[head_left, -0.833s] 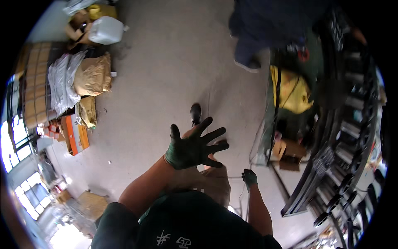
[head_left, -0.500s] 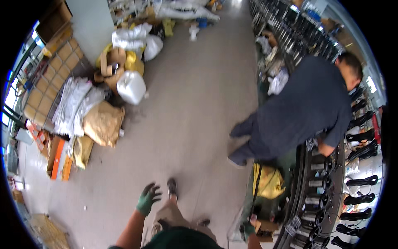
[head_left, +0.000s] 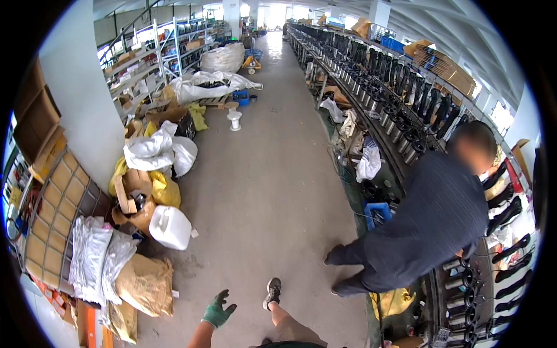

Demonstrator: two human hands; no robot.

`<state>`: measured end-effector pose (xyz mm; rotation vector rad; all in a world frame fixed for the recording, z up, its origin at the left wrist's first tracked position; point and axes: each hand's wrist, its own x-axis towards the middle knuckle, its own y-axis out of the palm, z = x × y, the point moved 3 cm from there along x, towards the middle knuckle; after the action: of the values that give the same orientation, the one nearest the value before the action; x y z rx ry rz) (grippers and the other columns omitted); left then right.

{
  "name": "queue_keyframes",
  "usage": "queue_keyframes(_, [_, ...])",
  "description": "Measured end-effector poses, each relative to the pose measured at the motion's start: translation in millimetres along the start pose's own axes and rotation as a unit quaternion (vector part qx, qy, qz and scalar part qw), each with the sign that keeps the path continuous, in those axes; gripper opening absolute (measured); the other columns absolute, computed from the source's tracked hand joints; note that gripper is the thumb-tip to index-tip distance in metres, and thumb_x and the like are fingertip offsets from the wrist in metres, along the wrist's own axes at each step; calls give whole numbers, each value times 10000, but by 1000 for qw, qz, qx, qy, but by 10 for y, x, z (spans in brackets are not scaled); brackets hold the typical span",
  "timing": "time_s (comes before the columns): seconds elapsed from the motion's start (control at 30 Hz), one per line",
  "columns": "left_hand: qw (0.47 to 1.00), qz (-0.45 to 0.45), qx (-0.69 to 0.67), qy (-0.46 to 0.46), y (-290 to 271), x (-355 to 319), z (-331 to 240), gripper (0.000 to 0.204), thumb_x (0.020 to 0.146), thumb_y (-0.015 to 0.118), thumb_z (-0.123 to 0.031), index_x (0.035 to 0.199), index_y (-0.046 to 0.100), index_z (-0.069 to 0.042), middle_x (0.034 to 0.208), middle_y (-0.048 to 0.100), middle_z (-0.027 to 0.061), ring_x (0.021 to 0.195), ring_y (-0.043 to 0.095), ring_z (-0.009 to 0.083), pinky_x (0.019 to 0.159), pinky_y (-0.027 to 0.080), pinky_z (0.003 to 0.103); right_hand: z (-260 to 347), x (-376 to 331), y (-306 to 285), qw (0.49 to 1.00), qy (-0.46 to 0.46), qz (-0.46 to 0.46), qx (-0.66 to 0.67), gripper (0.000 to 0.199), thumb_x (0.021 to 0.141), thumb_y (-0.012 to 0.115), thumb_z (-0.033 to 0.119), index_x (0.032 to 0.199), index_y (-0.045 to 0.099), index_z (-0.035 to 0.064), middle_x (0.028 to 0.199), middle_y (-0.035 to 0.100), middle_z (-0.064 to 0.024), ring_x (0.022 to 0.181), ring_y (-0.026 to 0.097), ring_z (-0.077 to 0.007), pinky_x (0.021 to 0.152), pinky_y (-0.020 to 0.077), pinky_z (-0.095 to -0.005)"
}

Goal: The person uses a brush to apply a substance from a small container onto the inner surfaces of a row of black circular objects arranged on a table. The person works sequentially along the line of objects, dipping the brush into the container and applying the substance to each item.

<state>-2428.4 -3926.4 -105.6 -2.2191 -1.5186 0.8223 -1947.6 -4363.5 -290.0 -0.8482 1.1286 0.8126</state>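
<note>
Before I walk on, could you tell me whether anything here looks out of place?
Yes: a white plastic jug lies tipped on its side by bags and torn cardboard boxes heaped against the wall. The gloved left hand hangs open, holding nothing.

A left hand (head_left: 218,310) in a green glove is seen low in the frame, fingers spread, nothing held, over the grey concrete floor (head_left: 272,174). A white plastic jerrycan (head_left: 170,227) and stuffed tan sacks (head_left: 145,285) are piled just left. A co-worker in dark clothes (head_left: 429,226) is bent over the long rack of black boots (head_left: 400,75).
</note>
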Motion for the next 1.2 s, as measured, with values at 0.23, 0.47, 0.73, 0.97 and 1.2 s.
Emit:
queue_keyframes(0.23, [987, -63, -34, -144, -71, 733, 2706, 869, 874, 814, -269, 1570, 304, -172, 1353, 598, 170, 1107, 615, 235, 889, 566, 343, 2070, 2223, 886, 967, 82, -12, -242, 479, 1017, 599, 421, 1287, 573, 27, 1056, 717, -171, 796, 699, -308, 677, 571, -461])
queue_keyframes(0.47, [878, -41, -114, -462, -487, 1827, 2062, 710, 862, 818, -244, 1438, 431, -90, 1211, 614, 152, 994, 596, 229, 797, 550, 400, 6585, 1392, 2379, 962, -221, 161, 7, 359, 1001, 636, 314, 1231, 591, 41, 1128, 690, -158, 881, 702, -301, 753, 580, -435])
queue_keyframes(0.73, [914, 3, -101, -393, -422, 4877, 1300, 640, 837, 836, -233, 1354, 483, -102, 1056, 636, 109, 849, 602, 203, 703, 547, 382, 8551, 1875, 2400, 975, -177, 133, -6, 310, 1009, 609, 271, 1205, 605, 31, 1013, 683, -156, 779, 668, -287, 721, 556, -428])
queue_keyframes(0.97, [974, -50, 92, -199, -1398, 8271, 1022, 578, 815, 852, -223, 1281, 529, -113, 920, 655, 71, 722, 606, 180, 620, 544, 367, 9230, 1993, 1964, 962, 61, 29, -265, 431, 1072, 409, 358, 1358, 527, 59, 1157, 653, -166, 1008, 648, -348, 905, 477, -518])
queue_keyframes(1.2, [988, 12, -27, -149, -2512, 11916, -1000, 521, 880, 747, -152, 1340, 502, -147, 1072, 627, 44, 926, 573, 163, 796, 513, 336, 10885, 2487, 2245, 992, -95, 23, 84, 219, 1013, 542, 286, 1082, 622, 93, 790, 634, -86, 650, 617, -241, 586, 506, -395])
